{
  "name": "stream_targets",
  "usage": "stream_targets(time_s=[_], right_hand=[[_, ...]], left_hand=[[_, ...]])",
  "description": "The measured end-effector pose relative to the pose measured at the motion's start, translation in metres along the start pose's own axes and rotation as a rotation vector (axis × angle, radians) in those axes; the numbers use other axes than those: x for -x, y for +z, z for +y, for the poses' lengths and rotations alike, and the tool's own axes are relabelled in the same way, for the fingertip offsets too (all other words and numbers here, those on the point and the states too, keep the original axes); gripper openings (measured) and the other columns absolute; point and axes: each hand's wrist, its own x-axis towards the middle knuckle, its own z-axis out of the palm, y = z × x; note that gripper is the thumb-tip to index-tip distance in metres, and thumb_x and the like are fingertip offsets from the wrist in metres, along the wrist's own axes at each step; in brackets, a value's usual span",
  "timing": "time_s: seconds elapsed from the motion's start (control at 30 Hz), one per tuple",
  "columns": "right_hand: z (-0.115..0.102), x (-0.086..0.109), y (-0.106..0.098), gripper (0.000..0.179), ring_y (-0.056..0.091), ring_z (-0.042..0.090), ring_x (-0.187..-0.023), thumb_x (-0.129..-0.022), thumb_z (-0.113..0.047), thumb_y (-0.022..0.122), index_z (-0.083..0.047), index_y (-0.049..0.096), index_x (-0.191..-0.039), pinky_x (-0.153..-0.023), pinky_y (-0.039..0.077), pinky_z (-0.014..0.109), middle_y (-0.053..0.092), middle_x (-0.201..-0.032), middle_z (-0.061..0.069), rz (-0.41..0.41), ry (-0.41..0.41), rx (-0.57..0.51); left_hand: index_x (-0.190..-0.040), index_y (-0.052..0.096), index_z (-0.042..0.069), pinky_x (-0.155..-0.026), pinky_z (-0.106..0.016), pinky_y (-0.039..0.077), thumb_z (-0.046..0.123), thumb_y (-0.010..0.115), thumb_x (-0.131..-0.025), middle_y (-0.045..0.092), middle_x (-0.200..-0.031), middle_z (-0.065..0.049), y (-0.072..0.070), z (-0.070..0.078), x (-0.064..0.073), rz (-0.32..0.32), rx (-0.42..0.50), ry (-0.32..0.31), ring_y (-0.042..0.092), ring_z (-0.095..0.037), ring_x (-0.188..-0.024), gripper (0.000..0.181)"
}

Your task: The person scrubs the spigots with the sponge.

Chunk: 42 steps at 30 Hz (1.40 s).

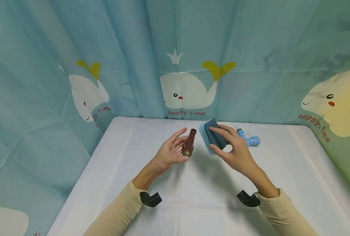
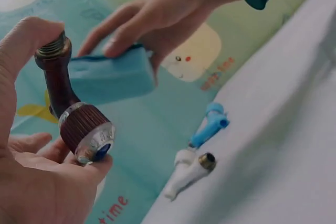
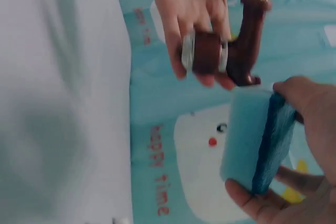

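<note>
My left hand (image 1: 169, 151) holds a dark red-brown angle valve (image 1: 189, 144) above the table. In the left wrist view the thumb presses the valve's threaded brass end, while the fingers support its ribbed knob (image 2: 86, 125). To its right, my right hand (image 1: 237, 151) pinches a light blue sponge (image 3: 244, 135) with a darker blue scouring layer (image 3: 274, 140), thumb on one side and fingers on the other. The sponge is held up close beside the valve's spout in the right wrist view.
A blue angle valve (image 1: 248, 140) lies on the white-covered table (image 1: 151, 209) behind the right hand. Next to it in the left wrist view is a white valve (image 2: 191, 176) with a brass end. A whale-print curtain (image 1: 189, 36) hangs along the table's back and sides.
</note>
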Motion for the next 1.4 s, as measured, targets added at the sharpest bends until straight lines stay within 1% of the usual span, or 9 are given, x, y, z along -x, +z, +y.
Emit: stream_targets(time_s=[0.23,0.4,0.5,0.67,0.87,1.03,1.17,1.27,1.4], right_hand=[[-0.021,0.000,0.017,0.055,0.060,0.029,-0.118,-0.088,-0.020,0.083,-0.017,0.064,-0.140,-0.083,0.061,0.044,0.048,-0.151,0.016,-0.066,-0.176,-0.028],[-0.020,0.003,0.018,0.052,0.057,0.027,-0.119,-0.090,-0.023,0.081,-0.019,0.065,-0.140,-0.084,0.059,0.043,0.045,-0.153,0.015,-0.093,-0.189,-0.004],[-0.019,0.005,0.018,0.054,0.058,0.027,-0.116,-0.088,-0.021,0.083,-0.019,0.066,-0.139,-0.082,0.060,0.041,0.047,-0.152,0.016,-0.080,-0.184,-0.001],[-0.018,0.009,0.019,0.059,0.063,0.028,-0.112,-0.083,-0.013,0.086,-0.017,0.066,-0.138,-0.079,0.061,0.043,0.052,-0.147,0.016,-0.047,-0.128,-0.030],[-0.014,0.006,0.022,0.057,0.065,0.030,-0.115,-0.087,-0.014,0.084,-0.018,0.064,-0.140,-0.074,0.062,0.040,0.057,-0.143,0.016,-0.080,-0.039,-0.030],[-0.014,0.004,0.023,0.054,0.066,0.032,-0.113,-0.087,-0.013,0.083,-0.016,0.065,-0.138,-0.071,0.061,0.038,0.058,-0.140,0.016,-0.075,-0.008,-0.043],[-0.015,0.005,0.025,0.052,0.062,0.039,-0.118,-0.088,-0.015,0.083,-0.016,0.066,-0.137,-0.080,0.061,0.049,0.055,-0.143,0.021,-0.097,-0.023,-0.006],[-0.011,0.004,0.026,0.052,0.059,0.041,-0.120,-0.086,-0.014,0.083,-0.015,0.068,-0.135,-0.083,0.059,0.054,0.055,-0.142,0.022,-0.071,-0.031,0.054],[-0.009,0.006,0.025,0.053,0.061,0.038,-0.119,-0.086,-0.014,0.083,-0.016,0.067,-0.136,-0.081,0.060,0.051,0.055,-0.143,0.021,-0.083,-0.054,0.036]], left_hand=[[-0.164,0.020,0.006,-0.109,-0.029,0.045,0.010,0.090,-0.078,0.039,-0.153,-0.012,0.003,0.002,-0.001,-0.081,-0.180,-0.004,0.044,-0.020,-0.138,0.111],[-0.162,0.029,0.012,-0.117,-0.034,0.039,0.006,0.089,-0.076,0.046,-0.153,-0.008,0.004,0.006,0.000,-0.040,-0.625,0.059,0.046,-0.019,-0.139,0.105],[-0.162,0.030,0.014,-0.116,-0.036,0.040,0.007,0.090,-0.075,0.046,-0.155,-0.005,0.005,0.005,0.001,-0.002,-0.771,0.110,0.048,-0.019,-0.138,0.106],[-0.161,0.033,0.010,-0.113,-0.033,0.042,0.004,0.090,-0.076,0.046,-0.156,-0.009,0.005,-0.002,0.003,0.050,-0.749,0.186,0.046,-0.022,-0.142,0.102],[-0.156,0.041,0.004,-0.112,-0.034,0.043,-0.001,0.091,-0.073,0.047,-0.156,-0.010,0.002,-0.008,0.004,0.057,-0.731,0.265,0.046,-0.022,-0.143,0.097],[-0.153,0.046,0.006,-0.114,-0.037,0.042,0.003,0.092,-0.074,0.052,-0.152,-0.009,-0.002,-0.010,0.005,0.074,-0.767,0.269,0.049,-0.022,-0.141,0.092],[-0.147,0.052,0.006,-0.113,-0.043,0.043,0.003,0.093,-0.072,0.059,-0.144,-0.012,-0.002,-0.010,0.006,0.095,-0.784,0.262,0.055,-0.026,-0.135,0.086],[-0.142,0.055,0.002,-0.112,-0.047,0.044,-0.003,0.092,-0.070,0.060,-0.140,-0.017,0.002,-0.006,0.007,0.108,-0.775,0.250,0.057,-0.031,-0.132,0.082],[-0.136,0.056,-0.007,-0.111,-0.052,0.045,-0.010,0.090,-0.068,0.059,-0.138,-0.025,0.011,0.004,0.009,0.100,-0.782,0.259,0.057,-0.039,-0.130,0.077]])
